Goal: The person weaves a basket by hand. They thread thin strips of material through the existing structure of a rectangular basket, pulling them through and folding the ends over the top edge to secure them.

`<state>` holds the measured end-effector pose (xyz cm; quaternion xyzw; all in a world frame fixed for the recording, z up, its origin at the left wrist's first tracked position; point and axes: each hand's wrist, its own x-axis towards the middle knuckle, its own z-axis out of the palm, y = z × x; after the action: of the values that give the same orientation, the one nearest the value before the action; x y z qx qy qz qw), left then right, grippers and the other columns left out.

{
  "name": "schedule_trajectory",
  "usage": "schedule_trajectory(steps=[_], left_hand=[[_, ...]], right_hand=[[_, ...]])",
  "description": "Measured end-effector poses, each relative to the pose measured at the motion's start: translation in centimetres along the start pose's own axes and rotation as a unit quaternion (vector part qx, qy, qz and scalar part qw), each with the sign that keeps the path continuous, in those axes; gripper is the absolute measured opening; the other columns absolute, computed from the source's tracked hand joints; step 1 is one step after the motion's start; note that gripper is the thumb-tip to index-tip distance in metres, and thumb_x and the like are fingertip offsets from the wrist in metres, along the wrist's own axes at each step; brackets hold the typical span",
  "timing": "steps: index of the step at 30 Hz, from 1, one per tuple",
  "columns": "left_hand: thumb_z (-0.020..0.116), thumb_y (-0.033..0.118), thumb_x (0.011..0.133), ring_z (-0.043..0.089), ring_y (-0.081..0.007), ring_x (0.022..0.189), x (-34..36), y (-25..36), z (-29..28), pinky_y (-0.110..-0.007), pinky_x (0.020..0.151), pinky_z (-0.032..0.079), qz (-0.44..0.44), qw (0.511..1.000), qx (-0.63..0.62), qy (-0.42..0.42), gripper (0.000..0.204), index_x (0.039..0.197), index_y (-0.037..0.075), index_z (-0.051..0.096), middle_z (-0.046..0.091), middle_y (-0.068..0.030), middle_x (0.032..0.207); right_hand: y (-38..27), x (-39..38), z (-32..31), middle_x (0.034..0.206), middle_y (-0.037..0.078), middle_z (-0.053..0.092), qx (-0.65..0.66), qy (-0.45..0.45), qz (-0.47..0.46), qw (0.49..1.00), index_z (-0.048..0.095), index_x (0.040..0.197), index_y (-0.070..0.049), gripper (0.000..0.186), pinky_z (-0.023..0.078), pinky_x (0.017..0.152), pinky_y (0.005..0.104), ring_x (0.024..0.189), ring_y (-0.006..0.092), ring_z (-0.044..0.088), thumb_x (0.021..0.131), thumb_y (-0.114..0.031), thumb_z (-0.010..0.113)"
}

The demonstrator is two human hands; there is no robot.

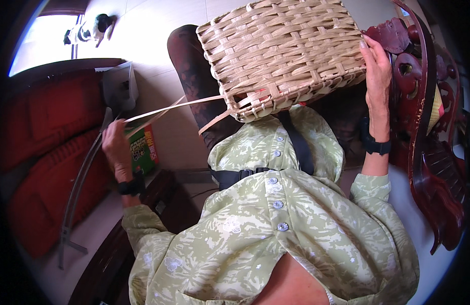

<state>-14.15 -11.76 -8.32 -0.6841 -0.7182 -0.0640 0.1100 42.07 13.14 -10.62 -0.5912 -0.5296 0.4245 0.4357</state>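
Left hand [117, 147]: fingers curled and closed on a pale woven strip [174, 105], out at the person's left, apart from the basket. The strip runs nearly straight from the hand to the near left corner of the woven basket [286, 51]. A second pale length slants up from beside the hand and crosses the first; whether the hand grips this one too, cannot tell.

Right hand [378, 66]: grasping the basket at its right edge, fingertips on the woven face; the rest of the grip is hidden.

Basket: tilted over the person's lap, a broad woven face toward the camera, tan. Near left corner shows an open gap in the weave, with a bit of red seen through it. A short loose strip end [212, 124] hangs from that corner, over a dark patterned trouser leg [186, 66].

On the person: black band [132, 184] at the left wrist, another at the right; pale green leaf-and-flower print shirt [235, 244]; black belt [227, 178] with buckle.

Printing: a green package [146, 157] with a red edge lies just beyond the left hand; it bears printed characters and a picture, partly covered.

Farther out: red cushions [57, 147] at left, dark red carved chair [423, 127] at right, black-and-white animal [95, 29] on the pale floor [161, 91], upper left.
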Motion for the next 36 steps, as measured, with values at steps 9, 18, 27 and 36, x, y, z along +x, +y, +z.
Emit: schedule_trajectory(steps=[9, 18, 27, 36], left_hand=[[0.069, 0.003, 0.083, 0.063, -0.0262, 0.101, 5.2, 15.0, -0.5, -0.04, 0.09, 0.047, -0.078, 0.944, -0.312, -0.07, 0.035, 0.117, 0.009, 0.064, 0.068, -0.0088, 0.108], [0.063, 0.0, 0.084, 0.063, -0.0303, 0.08, 5.2, 17.6, -0.6, -0.037, 0.072, 0.05, 0.066, 0.952, -0.295, -0.049, 0.004, 0.086, 0.002, 0.065, 0.063, -0.0124, 0.082], [0.056, 0.015, 0.097, 0.066, -0.0306, 0.086, -6.0, -4.0, -1.0, -0.038, 0.076, 0.053, -0.251, 0.965, -0.031, -0.067, 0.021, 0.111, 0.004, 0.066, 0.069, -0.0151, 0.1], [0.07, 0.014, 0.087, 0.061, -0.0251, 0.087, 5.6, 21.9, 0.3, -0.035, 0.087, 0.045, -0.118, 0.858, -0.49, -0.101, 0.01, 0.092, 0.005, 0.069, 0.068, -0.0073, 0.086]], right_hand=[[0.2, 0.5, 0.5, 0.105, 0.006, 0.068, -0.005, 0.012, -0.014, 1.0, 0.059, 0.125, 0.002, 0.034, 0.046, 0.084, 0.0228, 0.094, 0.0089, 0.059, 0.099, -0.02, 0.059], [0.8, 0.0, 0.2, 0.094, 0.004, 0.067, -0.011, 0.034, -0.035, 0.999, 0.061, 0.123, 0.001, 0.035, 0.046, 0.077, 0.0234, 0.084, 0.0081, 0.057, 0.095, -0.021, 0.062], [0.7, 0.5, 0.7, 0.094, 0.005, 0.069, -0.011, 0.017, -0.037, 0.999, 0.061, 0.121, 0.0, 0.032, 0.047, 0.076, 0.0231, 0.085, 0.0077, 0.059, 0.096, -0.02, 0.061], [0.3, 0.4, 0.5, 0.103, 0.007, 0.068, -0.012, 0.007, -0.02, 1.0, 0.06, 0.124, 0.0, 0.035, 0.046, 0.082, 0.0241, 0.092, 0.0095, 0.059, 0.097, -0.023, 0.061]])
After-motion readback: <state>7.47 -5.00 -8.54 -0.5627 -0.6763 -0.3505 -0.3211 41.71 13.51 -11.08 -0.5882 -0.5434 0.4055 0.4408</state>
